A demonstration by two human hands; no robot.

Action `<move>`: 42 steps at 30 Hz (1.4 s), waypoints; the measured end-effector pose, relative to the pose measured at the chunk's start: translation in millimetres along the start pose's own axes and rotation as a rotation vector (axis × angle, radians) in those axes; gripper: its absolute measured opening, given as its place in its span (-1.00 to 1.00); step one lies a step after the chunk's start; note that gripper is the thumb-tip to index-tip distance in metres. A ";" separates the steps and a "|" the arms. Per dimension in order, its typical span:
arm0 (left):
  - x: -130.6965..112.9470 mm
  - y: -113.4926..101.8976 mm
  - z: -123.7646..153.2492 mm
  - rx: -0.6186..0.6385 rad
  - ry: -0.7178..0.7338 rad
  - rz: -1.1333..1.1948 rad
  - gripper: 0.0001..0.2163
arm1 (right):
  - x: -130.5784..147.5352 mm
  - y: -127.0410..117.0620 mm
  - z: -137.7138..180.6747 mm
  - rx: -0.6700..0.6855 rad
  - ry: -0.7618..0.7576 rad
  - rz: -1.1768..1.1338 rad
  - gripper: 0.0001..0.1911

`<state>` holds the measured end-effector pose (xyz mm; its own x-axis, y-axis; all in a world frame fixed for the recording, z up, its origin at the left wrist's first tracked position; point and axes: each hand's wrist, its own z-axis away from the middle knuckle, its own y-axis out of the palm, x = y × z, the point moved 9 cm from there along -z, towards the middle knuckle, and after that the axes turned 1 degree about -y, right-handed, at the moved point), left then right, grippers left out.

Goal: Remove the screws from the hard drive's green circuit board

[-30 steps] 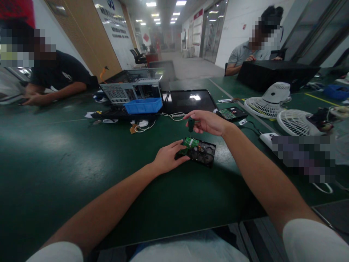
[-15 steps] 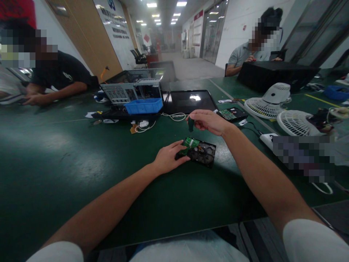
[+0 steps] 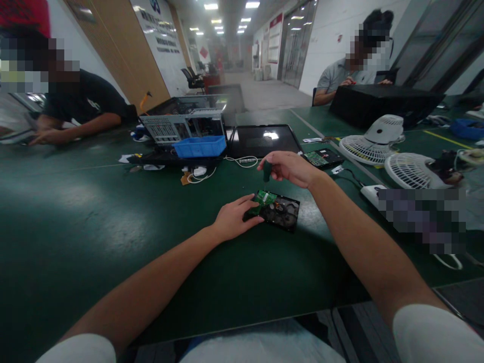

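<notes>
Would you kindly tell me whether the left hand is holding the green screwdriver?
No, the right hand holds the green screwdriver, while the left hand rests on the hard drive.

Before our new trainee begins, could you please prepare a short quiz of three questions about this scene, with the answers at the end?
1. Which hand holds the green screwdriver?
2. True or false: the left hand touches the hard drive.
3. Where is the blue tray?
A) Between the white fans
B) In front of the metal case
C) On the floor

Key:
1. The right hand.
2. True.
3. B.
</notes>
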<state>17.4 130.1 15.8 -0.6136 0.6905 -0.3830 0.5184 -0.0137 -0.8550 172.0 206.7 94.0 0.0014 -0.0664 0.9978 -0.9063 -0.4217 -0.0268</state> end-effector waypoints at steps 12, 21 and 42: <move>-0.5 -0.8 0.3 0.003 -0.007 -0.003 -0.54 | -4.3 1.1 0.2 0.023 0.031 0.007 -0.76; -0.7 -2.0 0.0 0.007 -0.004 0.000 -0.53 | -0.6 -3.5 -0.4 -0.052 0.005 0.028 -0.87; 1.6 1.1 0.1 -0.013 0.013 0.000 -0.53 | -5.5 12.6 3.2 0.152 0.056 -0.044 -0.75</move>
<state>16.9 131.1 14.1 -0.6058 0.6997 -0.3789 0.5266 -0.0044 -0.8501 161.8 198.9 88.1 0.0123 0.0033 0.9999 -0.8314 -0.5556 0.0121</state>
